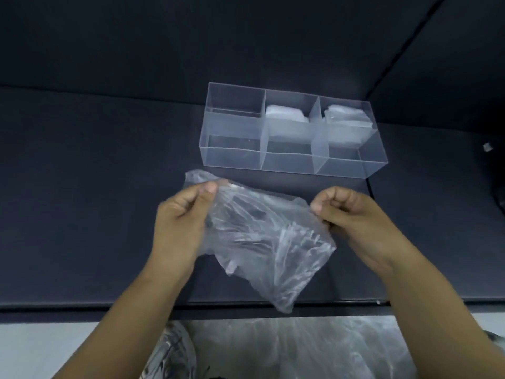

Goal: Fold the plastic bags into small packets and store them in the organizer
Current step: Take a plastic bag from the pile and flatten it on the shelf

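1. Left grip point(183, 214) and right grip point(347, 212) each pinch an upper edge of the crumpled plastic bag point(262, 236), held over the tabletop point(95, 187), near the organizer point(232, 157).
2. Folding looks barely begun; next it needs flattening.

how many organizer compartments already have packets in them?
2: the middle compartment and the right compartment, each holding white folded packets. The left compartment looks empty. Packets stacked underneath may be hidden.
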